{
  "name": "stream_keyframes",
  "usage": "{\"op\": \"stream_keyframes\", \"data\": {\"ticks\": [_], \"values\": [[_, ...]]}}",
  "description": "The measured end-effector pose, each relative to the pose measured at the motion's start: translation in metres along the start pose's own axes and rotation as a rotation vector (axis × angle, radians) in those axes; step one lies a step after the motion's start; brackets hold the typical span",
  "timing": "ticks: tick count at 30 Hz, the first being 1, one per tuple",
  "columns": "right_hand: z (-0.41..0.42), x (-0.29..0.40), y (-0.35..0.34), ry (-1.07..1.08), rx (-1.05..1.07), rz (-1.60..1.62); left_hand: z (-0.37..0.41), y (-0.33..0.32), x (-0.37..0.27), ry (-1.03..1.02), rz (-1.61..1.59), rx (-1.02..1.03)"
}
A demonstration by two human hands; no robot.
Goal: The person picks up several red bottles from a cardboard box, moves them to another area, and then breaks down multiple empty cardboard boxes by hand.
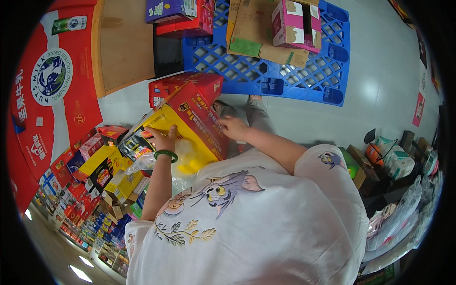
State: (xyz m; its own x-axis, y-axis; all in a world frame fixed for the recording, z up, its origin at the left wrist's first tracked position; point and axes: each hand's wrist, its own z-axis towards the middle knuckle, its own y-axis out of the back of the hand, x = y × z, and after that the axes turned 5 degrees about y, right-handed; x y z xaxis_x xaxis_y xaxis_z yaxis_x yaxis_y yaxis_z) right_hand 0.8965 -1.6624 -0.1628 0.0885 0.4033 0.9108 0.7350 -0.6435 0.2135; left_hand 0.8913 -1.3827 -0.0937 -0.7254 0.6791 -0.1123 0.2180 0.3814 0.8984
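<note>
A large red and yellow cardboard carton [194,123] is tilted in front of my body. My left hand [162,139], with a green bangle at the wrist, lies on the carton's yellow side, fingers spread near a black printed panel. Against the carton's red face rests my right hand [232,127], its fingers bent at the edge; whether it grips anything is unclear. Clear plastic wrapping [183,153] hangs by the yellow side, beside my left wrist. Behind the carton a red box [210,83] stands on the floor.
A blue plastic pallet [245,73] ahead bears flattened cardboard [249,25] and a pink and white box [288,23]. A wooden panel [126,46] and a large red printed carton [82,82] stand at the left. Many boxes are piled lower left; bagged goods [395,221] lie at the right.
</note>
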Motion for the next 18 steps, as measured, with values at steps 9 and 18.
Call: {"op": "stream_keyframes", "data": {"ticks": [9,18], "values": [[0.044,-0.002,-0.011,0.159,-0.067,0.028,0.003,0.000,0.004,-0.013,0.089,-0.030],[0.060,0.003,0.010,0.253,0.131,-0.211,-0.001,0.012,-0.017,0.016,0.070,0.016]]}}
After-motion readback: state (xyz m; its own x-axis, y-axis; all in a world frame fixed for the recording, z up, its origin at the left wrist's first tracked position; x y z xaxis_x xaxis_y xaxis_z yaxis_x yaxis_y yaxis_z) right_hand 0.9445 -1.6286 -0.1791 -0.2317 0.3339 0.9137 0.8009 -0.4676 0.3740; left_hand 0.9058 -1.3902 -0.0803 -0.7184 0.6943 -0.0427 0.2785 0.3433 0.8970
